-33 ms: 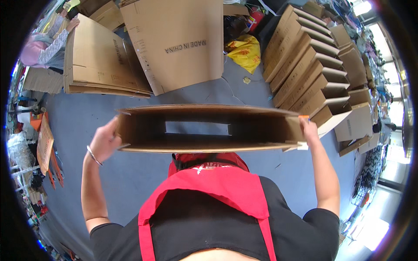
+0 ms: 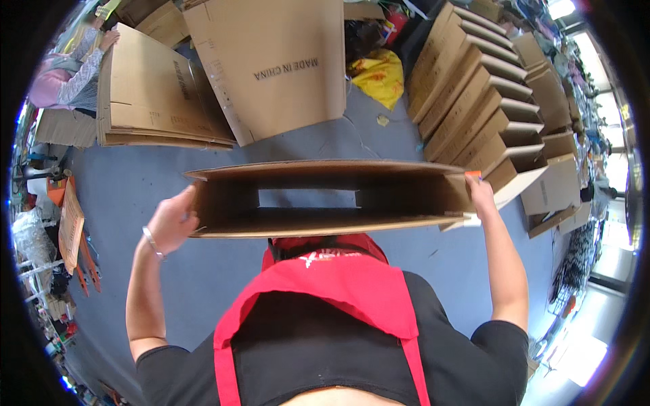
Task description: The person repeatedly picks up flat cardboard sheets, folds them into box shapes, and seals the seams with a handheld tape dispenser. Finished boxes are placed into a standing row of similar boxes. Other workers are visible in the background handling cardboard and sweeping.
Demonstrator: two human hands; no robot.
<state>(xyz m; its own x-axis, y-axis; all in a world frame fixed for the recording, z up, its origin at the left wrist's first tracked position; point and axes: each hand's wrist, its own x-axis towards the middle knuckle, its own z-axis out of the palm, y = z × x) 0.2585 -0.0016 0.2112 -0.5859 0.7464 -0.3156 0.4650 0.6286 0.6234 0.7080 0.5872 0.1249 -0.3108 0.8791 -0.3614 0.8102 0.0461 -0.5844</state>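
Though blur leaves some doubt, the left hand (image 2: pixel 172 222) seems to clasp the nine-o'clock end of the open carton (image 2: pixel 311 177), which spans the centre; the right hand (image 2: pixel 481 196) holds its three-o'clock end. Even pressure should keep it square.

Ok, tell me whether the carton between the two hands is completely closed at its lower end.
No, grey-blue floor shows through a long gap at the bottom of the carton.

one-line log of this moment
open-ended brown rectangular cardboard box: grey floor visible through | left hand: at left end | right hand: gripping right end
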